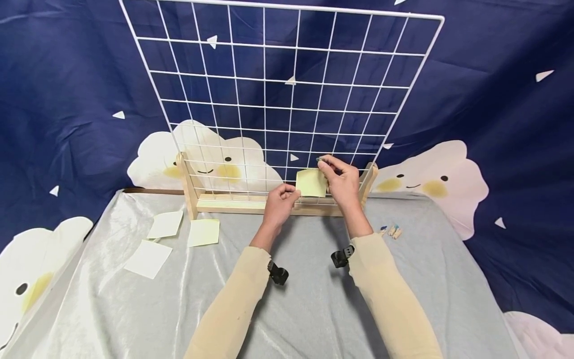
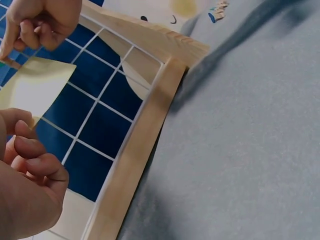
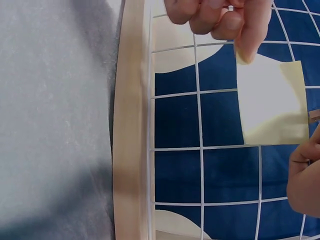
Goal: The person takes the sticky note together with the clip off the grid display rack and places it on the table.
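Observation:
A pale yellow sticky note (image 1: pixel 311 183) lies up against the lower part of a white wire grid (image 1: pixel 264 46). My left hand (image 1: pixel 279 204) pinches its lower left corner between thumb and finger. At the note's upper right edge, my right hand (image 1: pixel 344 187) pinches a small wooden clothespin (image 3: pixel 314 115). The clothespin's end is right at the note's edge in the right wrist view. In the left wrist view, the note (image 2: pixel 42 82) spans the space between the two hands, its top edge near the right hand's fingers.
The grid stands in a wooden base (image 1: pixel 228 207) on a grey cloth (image 1: pixel 309 299). Left of it lie a yellow note (image 1: pixel 204 232) and two paler notes (image 1: pixel 148 259). Several small clothespins (image 1: pixel 395 231) lie at the right. A dark blue cloud-print curtain (image 1: pixel 471 99) hangs behind.

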`<action>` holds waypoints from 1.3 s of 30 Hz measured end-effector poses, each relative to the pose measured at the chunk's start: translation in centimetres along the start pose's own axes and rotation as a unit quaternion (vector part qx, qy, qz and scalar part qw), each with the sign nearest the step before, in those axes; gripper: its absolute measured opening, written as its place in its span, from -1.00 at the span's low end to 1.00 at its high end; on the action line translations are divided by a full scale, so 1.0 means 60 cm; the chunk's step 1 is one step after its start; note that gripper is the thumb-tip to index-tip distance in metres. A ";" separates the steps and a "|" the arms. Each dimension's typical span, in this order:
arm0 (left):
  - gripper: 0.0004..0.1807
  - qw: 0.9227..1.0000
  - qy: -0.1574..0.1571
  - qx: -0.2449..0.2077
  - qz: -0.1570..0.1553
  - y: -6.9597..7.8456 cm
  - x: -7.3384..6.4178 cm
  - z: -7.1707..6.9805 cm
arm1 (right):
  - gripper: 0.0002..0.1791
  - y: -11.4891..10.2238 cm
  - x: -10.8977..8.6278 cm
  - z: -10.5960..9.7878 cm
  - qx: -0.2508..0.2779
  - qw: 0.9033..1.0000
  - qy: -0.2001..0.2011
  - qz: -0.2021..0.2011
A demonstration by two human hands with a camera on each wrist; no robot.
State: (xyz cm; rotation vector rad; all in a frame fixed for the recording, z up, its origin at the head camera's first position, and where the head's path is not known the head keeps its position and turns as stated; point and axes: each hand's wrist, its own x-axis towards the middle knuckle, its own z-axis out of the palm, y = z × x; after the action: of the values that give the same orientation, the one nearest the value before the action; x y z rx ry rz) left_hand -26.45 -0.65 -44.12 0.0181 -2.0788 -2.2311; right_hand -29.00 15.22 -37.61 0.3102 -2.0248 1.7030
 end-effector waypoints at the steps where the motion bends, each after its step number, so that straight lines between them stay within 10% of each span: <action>1: -0.90 1.000 0.000 0.000 0.002 0.002 -0.001 -0.002 | -0.81 0.000 -0.001 0.000 0.001 1.000 -0.003 0.004; 39: -0.92 0.998 0.036 -0.046 -0.020 0.018 -0.040 -0.117 | -0.68 0.007 -0.035 -0.057 0.048 0.993 -0.009 0.106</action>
State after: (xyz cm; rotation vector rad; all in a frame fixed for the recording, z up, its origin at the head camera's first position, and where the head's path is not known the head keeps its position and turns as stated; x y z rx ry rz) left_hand -23.50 -7.54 -43.67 0.1336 -1.9561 -2.3101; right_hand -26.64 18.37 -38.61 0.1475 -2.0540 1.9358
